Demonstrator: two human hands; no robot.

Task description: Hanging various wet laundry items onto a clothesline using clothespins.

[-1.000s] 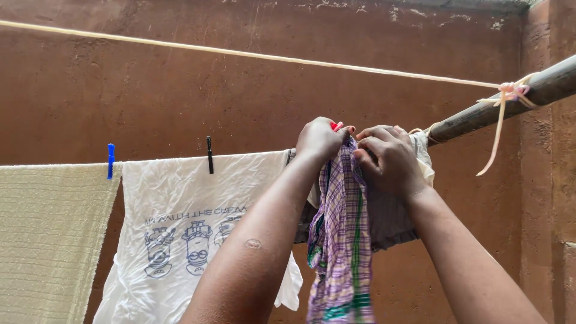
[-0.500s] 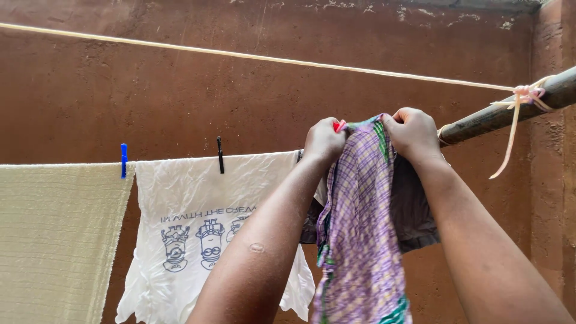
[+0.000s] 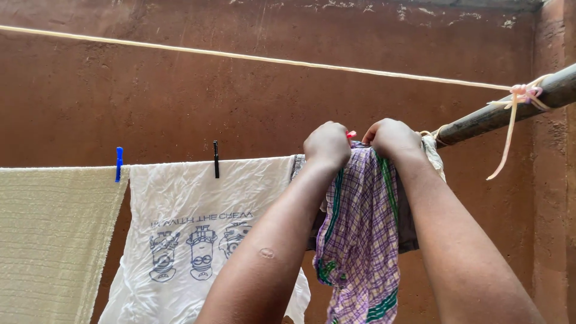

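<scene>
We see the purple checked cloth (image 3: 360, 240) hanging from the lower line, directly under both hands. The left hand (image 3: 327, 144) and right hand (image 3: 393, 138) are closed on its top edge, close together, with a red peg (image 3: 351, 134) between them. Left of the hands hang a white printed shirt (image 3: 198, 228), a black peg (image 3: 216, 159), a blue peg (image 3: 119, 163) and a cream towel (image 3: 48, 240). A wooden pole (image 3: 510, 111) runs off to the right.

My left hand (image 3: 327, 144) and right hand (image 3: 393, 138) sit side by side atop the checked cloth (image 3: 360, 240) on the line. Left of it hang a printed shirt (image 3: 198, 228), then a towel (image 3: 48, 240). A pole (image 3: 504, 111) lies right, a wall (image 3: 270, 102) behind.
</scene>
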